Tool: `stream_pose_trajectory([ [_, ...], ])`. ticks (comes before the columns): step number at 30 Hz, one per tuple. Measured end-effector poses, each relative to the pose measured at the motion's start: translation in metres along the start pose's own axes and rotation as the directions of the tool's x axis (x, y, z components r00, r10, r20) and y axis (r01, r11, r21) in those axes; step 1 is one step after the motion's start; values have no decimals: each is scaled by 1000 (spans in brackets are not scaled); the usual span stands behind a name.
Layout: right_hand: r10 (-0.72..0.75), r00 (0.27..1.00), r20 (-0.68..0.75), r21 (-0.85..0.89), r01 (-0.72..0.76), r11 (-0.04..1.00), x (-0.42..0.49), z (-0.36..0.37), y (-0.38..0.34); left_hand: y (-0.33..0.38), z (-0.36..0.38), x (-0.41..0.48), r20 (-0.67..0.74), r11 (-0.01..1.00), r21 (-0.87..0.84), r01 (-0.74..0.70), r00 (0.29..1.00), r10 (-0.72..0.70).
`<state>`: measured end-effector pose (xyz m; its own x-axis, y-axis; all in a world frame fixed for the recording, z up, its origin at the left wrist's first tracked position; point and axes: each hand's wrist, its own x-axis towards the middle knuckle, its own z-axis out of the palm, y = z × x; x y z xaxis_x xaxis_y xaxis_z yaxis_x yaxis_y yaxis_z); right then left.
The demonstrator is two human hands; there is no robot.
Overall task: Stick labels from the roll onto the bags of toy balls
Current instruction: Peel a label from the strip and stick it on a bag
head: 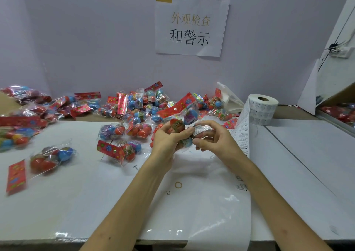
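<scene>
Two hands on one bag (180, 106), judged light, soft-skinned and slippery: left hand (167, 136) grips it round the lumpy balls (190, 116), right hand (213, 138) pinches a label (197, 130) just beside that grip.

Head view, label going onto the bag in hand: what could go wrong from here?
1. The right hand pinches the label against crinkly film over round balls while the left hand grips the held bag; it may crease or sit crooked.
2. The backing strip from the label roll runs past the right forearm; a snag could tug the roll.
3. Loose bags lie scattered; a finished one could get mixed in.
</scene>
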<state>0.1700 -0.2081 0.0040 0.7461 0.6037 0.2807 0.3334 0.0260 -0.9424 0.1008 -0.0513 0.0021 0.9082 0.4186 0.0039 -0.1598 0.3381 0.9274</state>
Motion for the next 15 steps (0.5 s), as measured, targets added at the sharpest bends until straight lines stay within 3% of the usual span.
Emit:
stream_pose_trajectory([
  [8,-56,998,10,31,56,998,0,0,-1,2,-1,-2,125,999,48,-5,992,-1],
  [15,-43,999,3,10,43,999,-1,-4,-3,-1,2,-2,113,998,52,-27,993,21],
])
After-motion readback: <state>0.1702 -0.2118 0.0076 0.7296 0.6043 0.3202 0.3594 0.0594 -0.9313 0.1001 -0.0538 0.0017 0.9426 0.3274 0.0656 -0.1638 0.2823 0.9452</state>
